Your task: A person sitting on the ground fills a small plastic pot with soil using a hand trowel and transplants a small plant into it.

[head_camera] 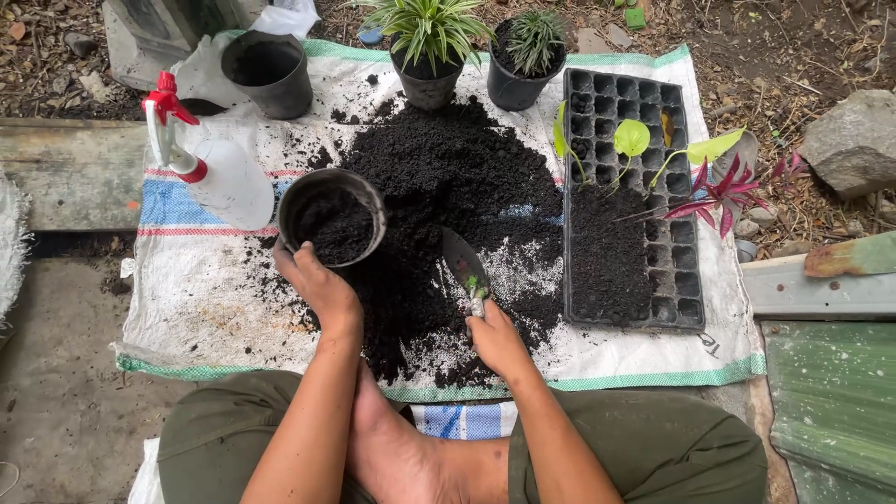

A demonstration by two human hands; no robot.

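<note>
My left hand (315,285) grips the near rim of a small black plastic pot (331,219) partly filled with dark soil. My right hand (495,338) holds a small hand trowel (463,261) by its handle, the metal blade pointing away from me over a heap of black potting soil (457,177). The soil lies spread on a white woven sack (205,299) laid on the ground. To the right of the trowel a black seedling tray (635,187) lies partly covered with soil.
A white spray bottle (219,173) with a red nozzle lies left of the pot. An empty black pot (268,70) and two potted green plants (427,47) (527,56) stand at the back. Loose green and red cuttings (709,191) lie on the tray's right side. A rock (854,140) sits far right.
</note>
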